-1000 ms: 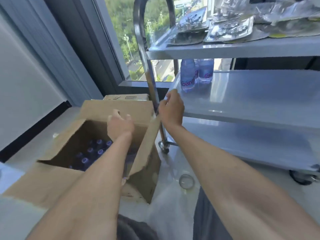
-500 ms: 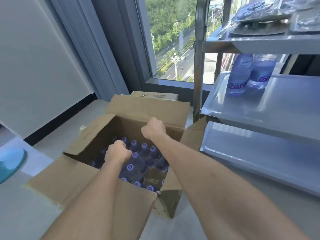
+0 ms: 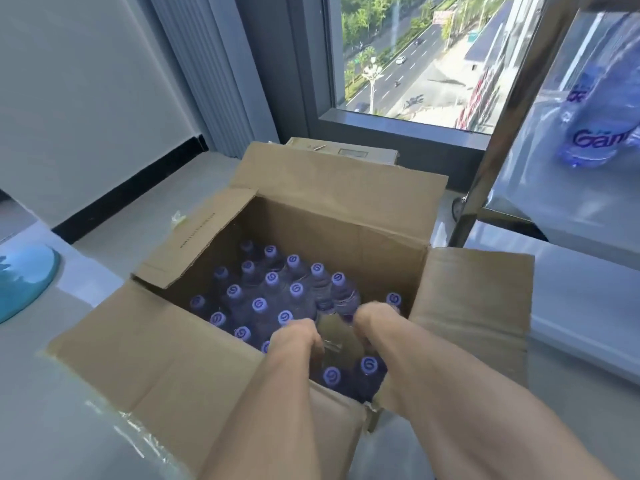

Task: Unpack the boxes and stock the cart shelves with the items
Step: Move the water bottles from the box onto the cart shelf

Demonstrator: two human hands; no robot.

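Observation:
An open cardboard box [image 3: 346, 188] stands on the pale floor, packed with several clear water bottles with purple caps [image 3: 272, 279]. Both my hands are down inside its near right corner. My left hand [image 3: 294, 336] curls its fingers over a bottle top. My right hand [image 3: 375, 318] curls down over another bottle beside it. The fingertips of both are hidden among the bottles. To the right stands the steel cart [image 3: 498, 140], with a water bottle [image 3: 595, 140] on its middle shelf.
The cart's lower shelf [image 3: 581, 306] lies just right of the box's right flap. A second, closed carton [image 3: 346, 152] sits behind the box under the window. A light blue object [image 3: 24, 282] lies on the floor at far left.
My right hand left the cart post and dropped into the box next to my left hand. Both hands sank lower among the bottles, and my view moved closer over the box.

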